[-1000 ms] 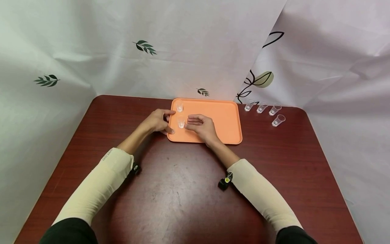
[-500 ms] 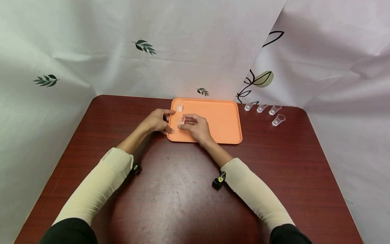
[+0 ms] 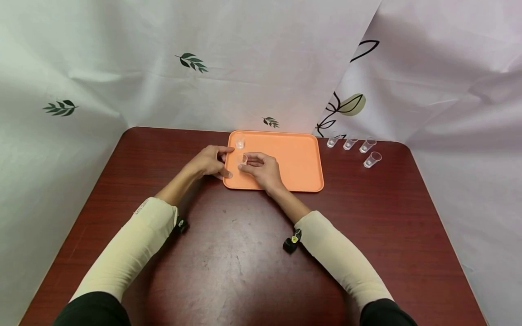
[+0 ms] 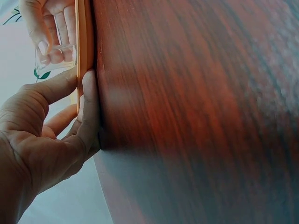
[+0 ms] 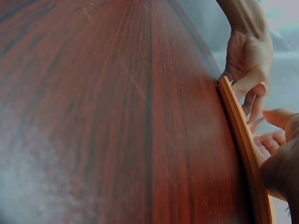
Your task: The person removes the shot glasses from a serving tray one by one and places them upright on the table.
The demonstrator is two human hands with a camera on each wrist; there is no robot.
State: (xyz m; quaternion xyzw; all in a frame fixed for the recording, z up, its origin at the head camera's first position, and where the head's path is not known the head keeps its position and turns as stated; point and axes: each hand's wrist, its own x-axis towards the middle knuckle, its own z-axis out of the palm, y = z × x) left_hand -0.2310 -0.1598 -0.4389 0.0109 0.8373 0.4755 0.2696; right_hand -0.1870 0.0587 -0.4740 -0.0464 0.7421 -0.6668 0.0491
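Observation:
An orange tray (image 3: 295,160) lies at the far side of the table. My left hand (image 3: 210,161) grips its left rim; in the left wrist view the thumb (image 4: 58,86) lies over the rim and other fingers press its outer side. On the tray, my right hand (image 3: 266,171) holds a small clear plastic cup (image 3: 243,159) between thumb and fingers. The cup stands upright near the left rim, partly covered by those fingers. Behind it, at the tray's back left corner, stands a second clear cup (image 3: 239,143), apart from both hands.
Several more clear cups (image 3: 373,160) stand on the brown table (image 3: 228,253) to the right of the tray, near the back edge. A white curtain (image 3: 228,90) with leaf prints hangs directly behind the table.
My right hand has moved slightly left and its fingers have closed on the nearer cup, from beside it a second ago. The left hand keeps its place on the rim.

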